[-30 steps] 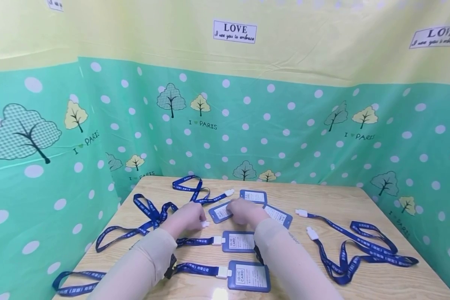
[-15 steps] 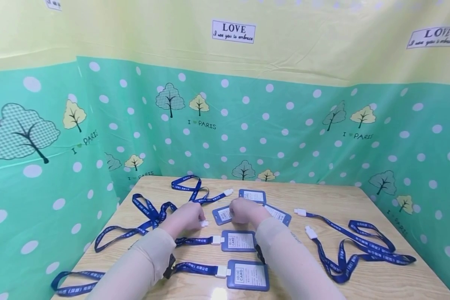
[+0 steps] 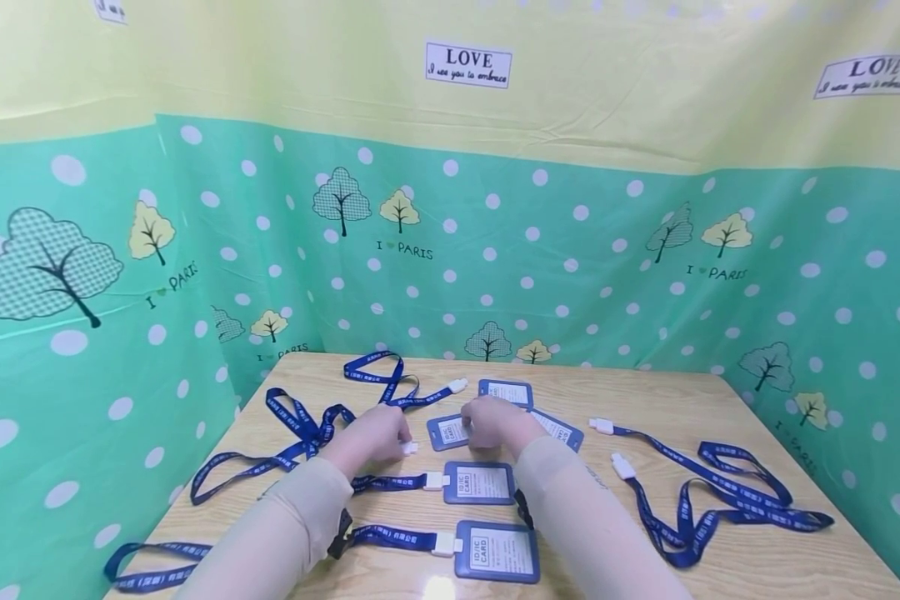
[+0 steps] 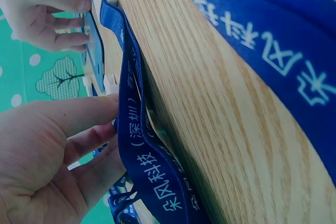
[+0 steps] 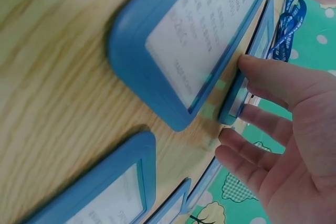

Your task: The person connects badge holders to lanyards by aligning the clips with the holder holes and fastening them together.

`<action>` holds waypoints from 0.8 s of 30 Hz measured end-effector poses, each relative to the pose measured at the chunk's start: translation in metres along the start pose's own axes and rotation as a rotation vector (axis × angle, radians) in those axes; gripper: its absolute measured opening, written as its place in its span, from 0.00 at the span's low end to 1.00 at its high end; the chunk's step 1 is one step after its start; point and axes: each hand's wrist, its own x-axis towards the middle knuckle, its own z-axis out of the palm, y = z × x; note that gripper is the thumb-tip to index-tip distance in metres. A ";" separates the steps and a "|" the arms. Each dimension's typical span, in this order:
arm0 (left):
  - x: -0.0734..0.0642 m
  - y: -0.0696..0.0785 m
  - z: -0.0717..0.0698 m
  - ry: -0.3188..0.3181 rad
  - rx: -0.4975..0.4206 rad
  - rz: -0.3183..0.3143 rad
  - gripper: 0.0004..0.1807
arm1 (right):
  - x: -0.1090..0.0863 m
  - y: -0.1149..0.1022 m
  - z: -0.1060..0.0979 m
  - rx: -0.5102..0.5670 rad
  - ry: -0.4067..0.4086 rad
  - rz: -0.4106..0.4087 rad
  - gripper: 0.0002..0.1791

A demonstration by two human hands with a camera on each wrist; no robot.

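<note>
My left hand (image 3: 375, 435) pinches the white plastic clip (image 3: 409, 448) of a blue lanyard, low over the left-middle of the table. In the left wrist view, thumb and fingers meet at that clip (image 4: 110, 84), partly behind another lanyard strap (image 4: 137, 129). My right hand (image 3: 498, 423) holds a blue ID badge holder (image 3: 446, 432) by its right end; its slotted end faces the clip, with a small gap between. In the right wrist view, thumb and fingers grip this holder's edge (image 5: 231, 109). Nearer me, two badge holders (image 3: 478, 483) (image 3: 497, 552) hang on clipped lanyards laid straight leftward.
Behind the right hand lie two loose badge holders (image 3: 505, 393) (image 3: 558, 429). A lanyard with a bare clip (image 3: 457, 385) lies at the back left. Two more lanyards (image 3: 727, 492) curl on the right of the wooden table (image 3: 630, 387). A patterned curtain (image 3: 570, 250) encloses it.
My right hand has shifted slightly right with the badge holder, which has turned from slanted to nearly level with the clip. The left hand has stayed in place.
</note>
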 end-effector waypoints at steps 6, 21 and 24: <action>0.001 0.000 0.000 -0.002 0.011 -0.011 0.10 | -0.002 0.004 0.000 0.024 -0.006 -0.009 0.21; 0.002 0.001 0.001 0.003 0.041 -0.005 0.10 | -0.010 0.010 0.000 0.010 0.021 -0.062 0.19; 0.001 0.001 0.001 0.006 0.039 -0.007 0.09 | -0.010 0.011 0.001 0.031 0.022 -0.043 0.20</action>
